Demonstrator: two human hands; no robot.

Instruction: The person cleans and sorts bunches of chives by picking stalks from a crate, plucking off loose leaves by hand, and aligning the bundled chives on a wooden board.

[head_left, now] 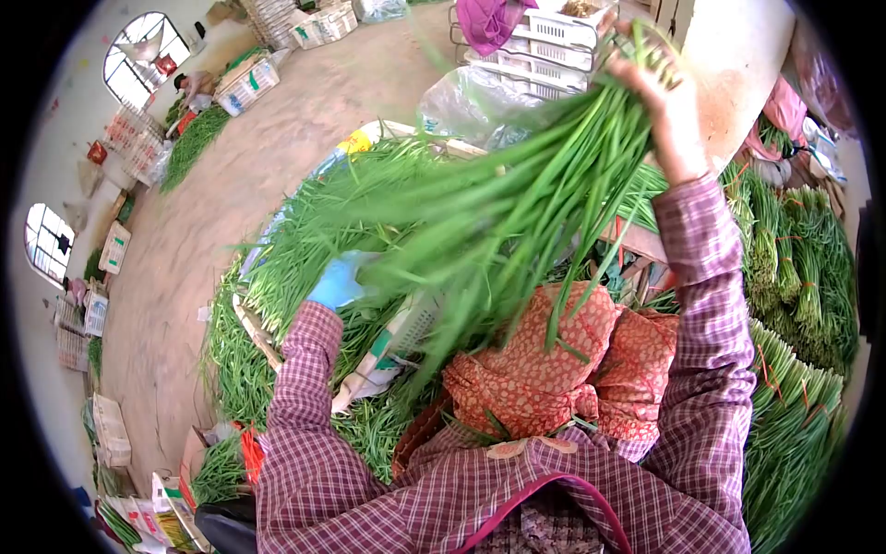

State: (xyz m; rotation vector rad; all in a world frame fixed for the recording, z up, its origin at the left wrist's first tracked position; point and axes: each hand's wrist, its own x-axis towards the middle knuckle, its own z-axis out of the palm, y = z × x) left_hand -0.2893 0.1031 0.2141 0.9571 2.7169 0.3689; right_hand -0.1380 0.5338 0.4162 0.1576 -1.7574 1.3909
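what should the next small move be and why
Probably draw the blue-gloved left hand along the green bunch to gather it: the right hand holds it high by one end, while its leaves fan out loosely, down toward the left hand. Blur hides whether the left hand grips any.

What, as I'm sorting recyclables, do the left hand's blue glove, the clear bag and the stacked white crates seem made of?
Blue glove: probably thin rubber or nitrile, smooth; close-fitting outline, though blurred.
Clear bag: likely plastic film, glossy; see-through with crinkled highlights.
Stacked white crates: probably moulded plastic, fairly smooth; regular slots in the walls.
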